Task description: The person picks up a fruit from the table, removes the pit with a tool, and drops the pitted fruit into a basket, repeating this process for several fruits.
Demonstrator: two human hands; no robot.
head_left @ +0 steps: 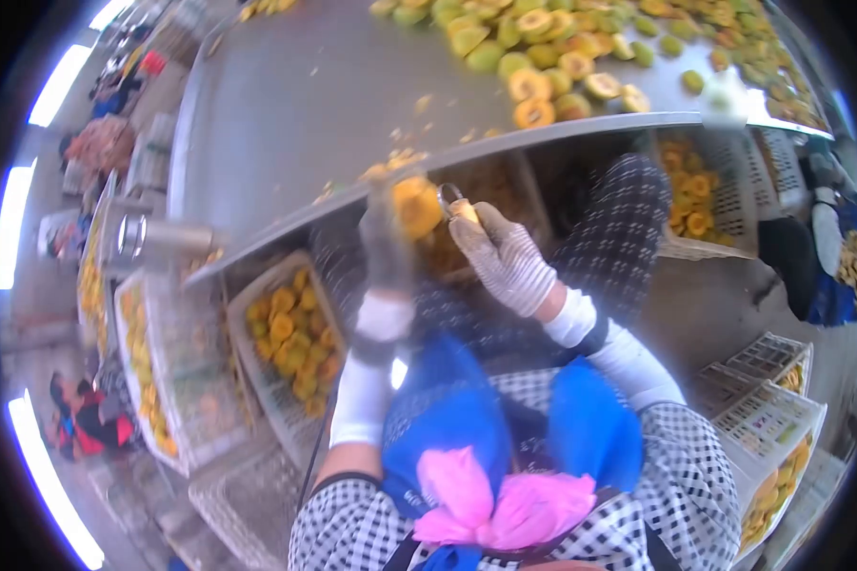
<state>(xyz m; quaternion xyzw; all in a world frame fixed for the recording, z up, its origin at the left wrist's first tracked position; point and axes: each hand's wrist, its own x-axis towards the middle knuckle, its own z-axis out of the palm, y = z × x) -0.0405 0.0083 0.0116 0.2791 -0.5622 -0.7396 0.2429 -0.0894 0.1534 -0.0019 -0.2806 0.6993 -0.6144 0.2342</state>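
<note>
My left hand (385, 243), gloved and blurred by motion, is closed on a yellow peach half (417, 206), whose cut side shows. My right hand (507, 255), in a pale knitted glove, grips the light handle of a pitting knife (462, 209). The tool's curved metal loop is right beside the peach half; whether it touches the flesh I cannot make out. Both hands are just in front of the metal table's near edge, above my lap. Farther back on the table lies a heap of halved and whole green-yellow peaches (533, 57).
The metal table (286, 105) carries scraps along its raised edge. Below and left stands a crate of peach halves (290, 333); another peach crate (690, 195) is right of my knee. Stacked white crates (767, 419) stand at the lower right. A steel flask (162, 236) is at left. Other people work nearby.
</note>
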